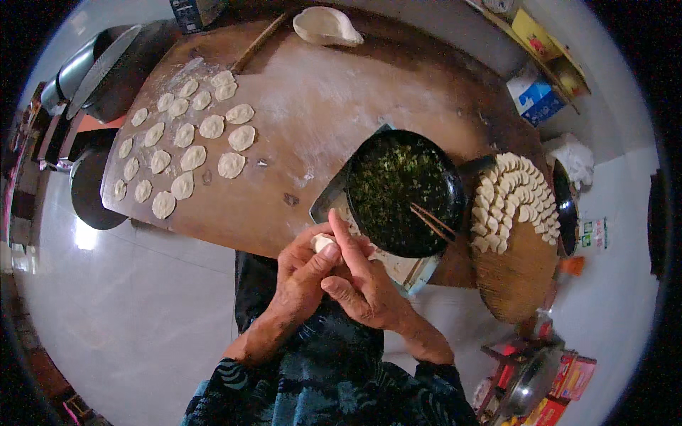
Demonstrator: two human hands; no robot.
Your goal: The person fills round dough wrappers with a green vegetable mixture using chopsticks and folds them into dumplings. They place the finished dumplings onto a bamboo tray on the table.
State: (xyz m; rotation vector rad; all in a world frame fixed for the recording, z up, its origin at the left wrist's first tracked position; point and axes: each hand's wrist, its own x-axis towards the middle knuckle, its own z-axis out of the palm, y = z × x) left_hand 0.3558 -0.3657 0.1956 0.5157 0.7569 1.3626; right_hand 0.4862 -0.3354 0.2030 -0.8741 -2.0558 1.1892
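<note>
A small dumpling (322, 242) of pale dough sits in the fingers of my left hand (303, 269), under its thumb. My right hand (367, 287) meets the left one, its index finger stretched up beside the dumpling; whether it also grips the dough is hidden. Just beyond my hands stands a black pan (405, 186) of chopped green filling, with a pair of wooden chopsticks (431, 221) resting in it. Round dough wrappers (212, 127) lie spread over the left part of the wooden table (277, 197). To the right, folded dumplings (511, 186) sit in curved rows on a round board (517, 282).
A rolling pin (261, 42) and a bowl of flour (325, 26) lie at the table's far edge. The pan rests over a shallow tray (333, 194). Dark pots (122, 69) stand at the left, a blue and white box (535, 98) at the right. Red boxes (575, 375) are low at right.
</note>
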